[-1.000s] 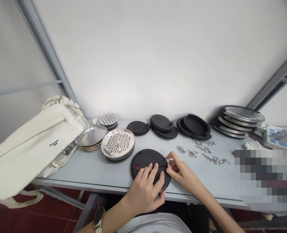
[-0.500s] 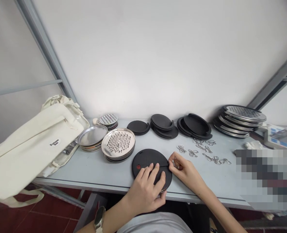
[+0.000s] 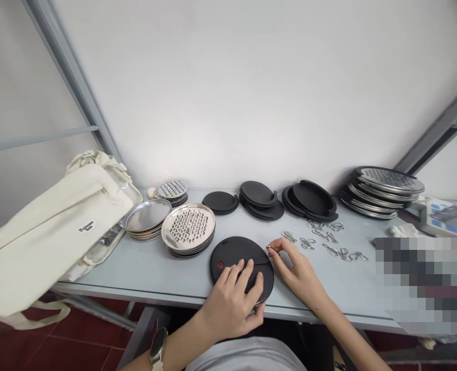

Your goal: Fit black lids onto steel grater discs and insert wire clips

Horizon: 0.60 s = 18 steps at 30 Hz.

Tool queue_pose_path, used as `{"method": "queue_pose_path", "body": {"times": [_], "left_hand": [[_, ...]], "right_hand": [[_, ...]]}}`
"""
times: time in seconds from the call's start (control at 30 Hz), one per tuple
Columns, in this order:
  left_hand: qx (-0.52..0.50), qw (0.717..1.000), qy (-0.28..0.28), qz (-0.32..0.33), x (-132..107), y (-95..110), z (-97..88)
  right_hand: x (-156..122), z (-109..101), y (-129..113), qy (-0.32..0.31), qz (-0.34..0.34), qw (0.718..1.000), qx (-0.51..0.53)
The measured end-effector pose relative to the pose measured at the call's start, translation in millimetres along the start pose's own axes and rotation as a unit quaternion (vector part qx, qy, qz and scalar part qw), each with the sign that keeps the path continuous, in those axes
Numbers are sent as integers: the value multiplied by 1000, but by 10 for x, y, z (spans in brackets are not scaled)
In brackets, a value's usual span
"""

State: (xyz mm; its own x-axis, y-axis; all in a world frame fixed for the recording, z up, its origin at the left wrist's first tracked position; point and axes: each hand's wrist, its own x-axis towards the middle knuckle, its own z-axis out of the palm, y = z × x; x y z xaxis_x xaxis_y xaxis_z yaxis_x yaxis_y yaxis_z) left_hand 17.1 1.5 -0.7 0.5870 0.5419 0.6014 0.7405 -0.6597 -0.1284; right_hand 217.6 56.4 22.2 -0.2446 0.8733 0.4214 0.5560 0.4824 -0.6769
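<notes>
A round black disc (image 3: 234,252) with a red dot and a slot lies at the front of the grey table (image 3: 151,268). My left hand (image 3: 232,304) rests flat on its near half, fingers spread. My right hand (image 3: 295,270) sits at the disc's right edge, thumb and forefinger pinched on a small metal clip (image 3: 269,248) by the slot's end. More loose metal clips (image 3: 321,239) lie scattered just beyond my right hand.
Stacked perforated steel plates (image 3: 188,229) and plain steel plates (image 3: 146,219) sit left of the disc. Black disc stacks (image 3: 261,201) line the wall, with a tall grater stack (image 3: 383,190) at right. A cream bag (image 3: 50,226) overhangs the table's left end.
My right hand has shifted slightly right and up along the disc's edge, keeping its pinch on the small clip. My left hand has stayed pressed on the disc.
</notes>
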Motion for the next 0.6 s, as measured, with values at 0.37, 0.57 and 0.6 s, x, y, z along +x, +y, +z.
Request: {"method": "queue_pose_path", "body": {"times": [0.37, 0.57, 0.6], "left_hand": [[-5, 1000, 0, -2, 4, 2, 8], [0, 1000, 0, -2, 7, 2, -2], [1, 1000, 0, -4, 7, 3, -4]], "right_hand": [[2, -9, 10, -9, 33, 999, 26], [-10, 13, 34, -38, 47, 997, 44], [-10, 13, 30, -49, 44, 997, 47]]}}
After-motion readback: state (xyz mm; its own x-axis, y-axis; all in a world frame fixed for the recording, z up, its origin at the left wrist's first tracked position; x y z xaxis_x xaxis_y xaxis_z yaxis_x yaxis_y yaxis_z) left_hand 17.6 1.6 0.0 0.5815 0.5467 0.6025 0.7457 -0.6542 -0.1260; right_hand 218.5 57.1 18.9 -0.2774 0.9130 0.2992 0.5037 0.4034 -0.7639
